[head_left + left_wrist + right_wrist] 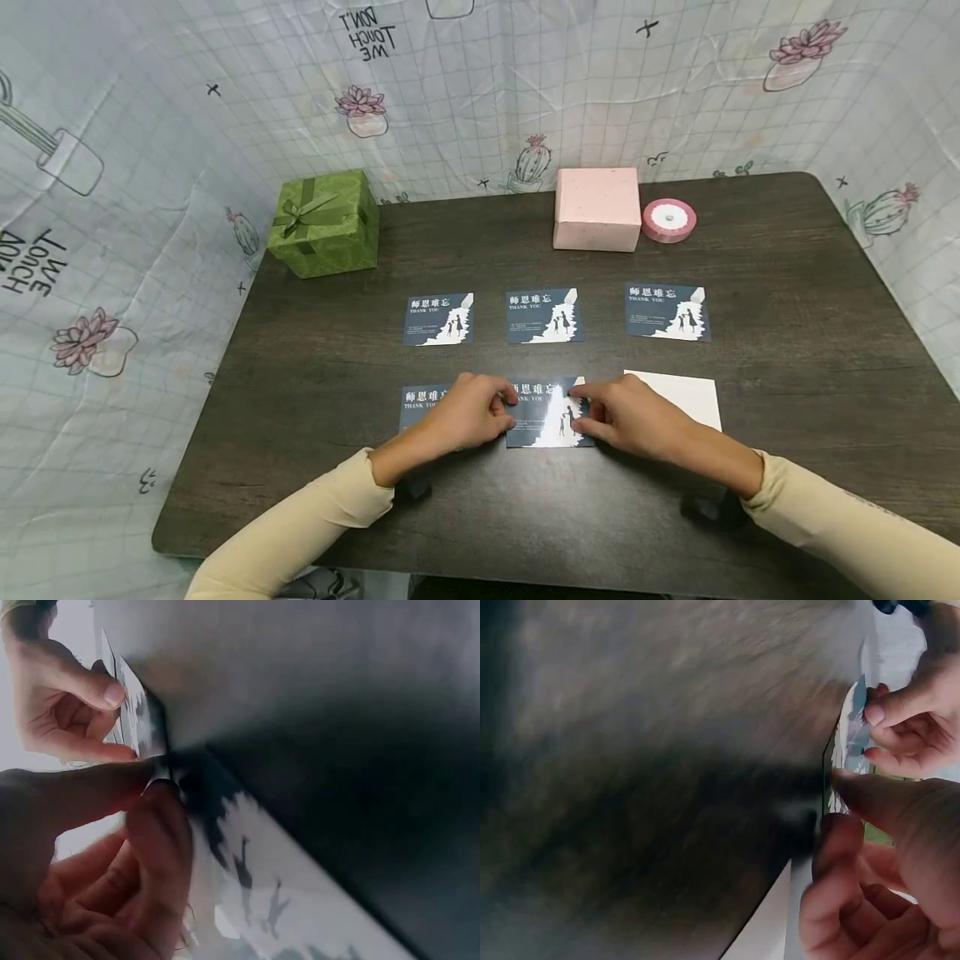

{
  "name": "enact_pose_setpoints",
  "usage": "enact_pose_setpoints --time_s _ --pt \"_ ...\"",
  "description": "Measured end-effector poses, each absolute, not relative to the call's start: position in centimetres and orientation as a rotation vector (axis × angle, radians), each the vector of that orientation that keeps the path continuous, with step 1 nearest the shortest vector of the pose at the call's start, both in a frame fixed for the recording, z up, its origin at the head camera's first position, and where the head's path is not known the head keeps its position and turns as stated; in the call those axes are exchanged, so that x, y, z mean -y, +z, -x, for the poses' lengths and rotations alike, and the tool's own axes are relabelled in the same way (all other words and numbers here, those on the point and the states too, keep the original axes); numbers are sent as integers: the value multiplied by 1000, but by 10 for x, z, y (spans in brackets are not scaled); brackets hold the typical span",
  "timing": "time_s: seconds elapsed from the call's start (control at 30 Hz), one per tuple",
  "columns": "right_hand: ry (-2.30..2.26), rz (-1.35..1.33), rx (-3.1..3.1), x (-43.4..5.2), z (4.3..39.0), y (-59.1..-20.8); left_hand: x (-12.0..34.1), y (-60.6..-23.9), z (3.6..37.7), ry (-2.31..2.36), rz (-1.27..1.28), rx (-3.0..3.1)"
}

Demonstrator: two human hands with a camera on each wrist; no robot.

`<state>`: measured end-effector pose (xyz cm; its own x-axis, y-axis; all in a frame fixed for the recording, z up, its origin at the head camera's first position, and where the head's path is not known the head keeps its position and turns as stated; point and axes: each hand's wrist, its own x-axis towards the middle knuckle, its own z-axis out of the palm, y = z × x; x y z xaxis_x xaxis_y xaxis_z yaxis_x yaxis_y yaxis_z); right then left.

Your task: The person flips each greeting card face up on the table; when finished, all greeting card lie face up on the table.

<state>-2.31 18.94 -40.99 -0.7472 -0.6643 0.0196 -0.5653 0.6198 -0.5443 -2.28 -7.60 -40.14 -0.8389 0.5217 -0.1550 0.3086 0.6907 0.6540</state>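
A dark thank-you card [543,417] with white figures lies in the middle of the front row on the dark table [787,333]. My left hand [504,410] pinches its left edge and my right hand [582,414] pinches its right edge. In the left wrist view my left hand [159,784] nips the card's edge [142,724], with the other hand beyond it. In the right wrist view my right hand [838,796] grips the card [853,731] edge-on. Whether the card is off the table I cannot tell.
Three matching cards [544,317] form a back row. Another card [416,400] lies partly under my left hand, and a white card [686,396] is at the right. A green gift box [324,223], a pink box [597,208] and a pink ribbon roll [669,220] stand at the back.
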Motion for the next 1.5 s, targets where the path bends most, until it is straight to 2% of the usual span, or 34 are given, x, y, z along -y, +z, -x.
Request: enact_pose_setpoints --time_s 0.27,0.47,0.6,0.73,0.97,1.27,1.5 --pt "-802 1026 -2722 -208 29 -396 54 -390 34 574 -814 -2695" --pt "-617 700 -2747 -265 36 -369 3 -378 49 232 -879 -2772" --pt "-480 472 -2721 -299 35 -371 -35 -381 58 122 -866 -2772" --pt "-465 377 -2705 -318 31 -383 -67 -387 65 157 -839 -2709" --pt "-500 403 -2717 -321 29 -392 -97 -392 70 241 -814 -2672" --pt "-635 491 -2682 -314 30 -389 -104 -394 67 236 -774 -2648" --pt "-672 462 -2676 -312 35 -384 -101 -390 69 387 -755 -2666"
